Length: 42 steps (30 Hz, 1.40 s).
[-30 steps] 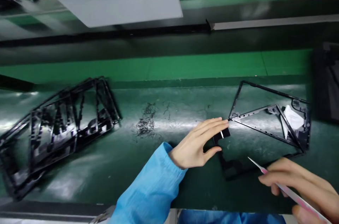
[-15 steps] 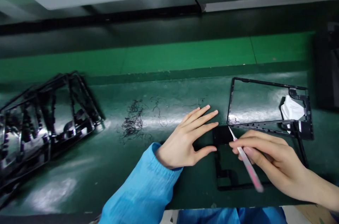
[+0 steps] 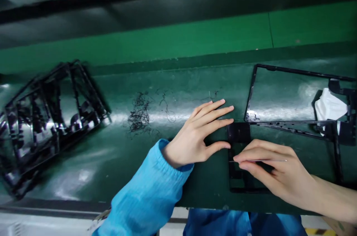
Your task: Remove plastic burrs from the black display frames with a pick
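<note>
My left hand (image 3: 198,132) lies flat on the green bench with its fingers spread. Its thumb and forefinger tips reach the left edge of a black rectangular plastic frame (image 3: 239,132). Over that frame, my right hand (image 3: 275,169) pinches a slim, flat, knife-like tool (image 3: 269,160), seen nearly edge-on. The tool points left, its tip close to the frame's left side. A second black frame (image 3: 295,69) lies behind, partly overlapping the front one. My right hand hides part of the front frame.
Thin curly black strands (image 3: 138,113) lie left of my left hand. Several black frames (image 3: 74,91) are heaped at the far left. A crumpled white cloth or paper (image 3: 330,106) sits at the right frame's end. A green ledge (image 3: 195,35) runs along the back.
My right hand has drawn the tool toward me, from the front frame's upper corner down along its left side, turning it edge-on. My left hand stays in place; the view has shifted somewhat.
</note>
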### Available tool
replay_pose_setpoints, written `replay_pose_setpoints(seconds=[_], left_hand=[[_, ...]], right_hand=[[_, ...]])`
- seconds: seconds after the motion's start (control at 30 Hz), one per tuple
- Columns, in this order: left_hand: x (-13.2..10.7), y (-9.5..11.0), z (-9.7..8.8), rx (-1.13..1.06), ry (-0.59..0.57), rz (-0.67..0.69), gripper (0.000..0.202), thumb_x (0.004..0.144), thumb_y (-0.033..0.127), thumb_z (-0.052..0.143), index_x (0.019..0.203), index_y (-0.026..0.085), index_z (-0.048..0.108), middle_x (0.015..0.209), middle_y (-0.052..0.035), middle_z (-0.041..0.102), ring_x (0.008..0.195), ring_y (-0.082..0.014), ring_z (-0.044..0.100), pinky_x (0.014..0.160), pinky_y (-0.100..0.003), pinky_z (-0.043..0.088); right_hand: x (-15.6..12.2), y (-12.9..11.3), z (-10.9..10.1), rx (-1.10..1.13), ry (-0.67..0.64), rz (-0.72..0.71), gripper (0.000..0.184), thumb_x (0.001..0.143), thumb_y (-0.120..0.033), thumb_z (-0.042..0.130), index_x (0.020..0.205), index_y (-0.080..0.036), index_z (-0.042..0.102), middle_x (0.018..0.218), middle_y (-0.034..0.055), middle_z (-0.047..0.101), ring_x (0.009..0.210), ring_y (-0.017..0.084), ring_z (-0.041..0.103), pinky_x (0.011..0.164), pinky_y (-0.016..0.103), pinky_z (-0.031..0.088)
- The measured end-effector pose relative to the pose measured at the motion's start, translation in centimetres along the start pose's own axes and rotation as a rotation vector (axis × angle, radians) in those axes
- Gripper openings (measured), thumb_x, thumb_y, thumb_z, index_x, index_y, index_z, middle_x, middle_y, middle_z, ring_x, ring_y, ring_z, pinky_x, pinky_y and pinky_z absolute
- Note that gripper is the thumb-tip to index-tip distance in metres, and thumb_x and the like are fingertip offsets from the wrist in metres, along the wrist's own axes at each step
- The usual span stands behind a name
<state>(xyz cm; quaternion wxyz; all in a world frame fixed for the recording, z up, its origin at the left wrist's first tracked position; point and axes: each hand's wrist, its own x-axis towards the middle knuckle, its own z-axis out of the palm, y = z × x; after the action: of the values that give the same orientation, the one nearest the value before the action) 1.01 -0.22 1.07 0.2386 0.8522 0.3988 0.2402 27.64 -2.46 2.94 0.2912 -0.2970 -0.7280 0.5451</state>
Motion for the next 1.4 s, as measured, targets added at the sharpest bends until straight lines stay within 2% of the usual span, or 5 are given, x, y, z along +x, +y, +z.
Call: replay_pose_setpoints(seconds=[0.17, 0.33, 0.5, 0.73, 1.4], left_hand=[[0.2, -0.1, -0.1, 0.012, 0.016, 0.000, 0.049, 0.097, 0.053, 0.076, 0.134, 0.021, 0.068, 0.154, -0.0140, 0.065, 0.156, -0.0328, 0.048, 0.128, -0.057, 0.038], [0.3, -0.3, -0.1, -0.008, 0.040, 0.004, 0.048, 0.097, 0.055, 0.076, 0.132, 0.023, 0.070, 0.155, -0.0106, 0.065, 0.156, -0.0338, 0.049, 0.128, -0.057, 0.038], [0.5, -0.2, -0.2, -0.036, 0.007, -0.078, 0.049, 0.097, 0.065, 0.070, 0.129, 0.028, 0.073, 0.156, -0.0044, 0.064, 0.157, -0.0360, 0.047, 0.128, -0.063, 0.036], [0.7, -0.1, -0.4, -0.076, -0.001, -0.124, 0.049, 0.095, 0.068, 0.071, 0.125, 0.028, 0.075, 0.155, -0.0030, 0.066, 0.157, -0.0381, 0.046, 0.129, -0.066, 0.033], [0.4, -0.1, -0.5, -0.006, 0.007, -0.058, 0.048, 0.097, 0.064, 0.072, 0.128, 0.026, 0.072, 0.155, -0.0053, 0.066, 0.155, -0.0374, 0.049, 0.127, -0.063, 0.038]], right_hand=[[-1.5, -0.2, 0.4, 0.000, -0.069, 0.073, 0.015, 0.105, -0.010, 0.068, 0.112, -0.023, 0.068, 0.099, 0.0019, 0.071, 0.079, 0.013, 0.067, 0.068, 0.026, 0.054], [-1.8, -0.4, 0.2, -0.014, -0.088, 0.074, 0.015, 0.105, -0.010, 0.066, 0.113, -0.023, 0.065, 0.113, 0.0060, 0.069, 0.095, 0.017, 0.069, 0.077, 0.029, 0.057], [-1.8, 0.0, 0.8, -0.052, -0.041, -0.007, 0.025, 0.102, -0.002, 0.066, 0.117, -0.022, 0.067, 0.109, 0.0059, 0.073, 0.095, 0.019, 0.073, 0.078, 0.031, 0.061], [-2.2, 0.2, 0.8, -0.048, -0.068, -0.005, 0.018, 0.103, -0.008, 0.069, 0.114, -0.023, 0.068, 0.110, 0.0052, 0.076, 0.090, 0.016, 0.076, 0.071, 0.026, 0.063], [-2.0, -0.1, 0.6, -0.015, -0.100, -0.002, 0.016, 0.106, -0.005, 0.064, 0.111, -0.020, 0.065, 0.109, 0.0052, 0.074, 0.092, 0.014, 0.074, 0.075, 0.024, 0.060]])
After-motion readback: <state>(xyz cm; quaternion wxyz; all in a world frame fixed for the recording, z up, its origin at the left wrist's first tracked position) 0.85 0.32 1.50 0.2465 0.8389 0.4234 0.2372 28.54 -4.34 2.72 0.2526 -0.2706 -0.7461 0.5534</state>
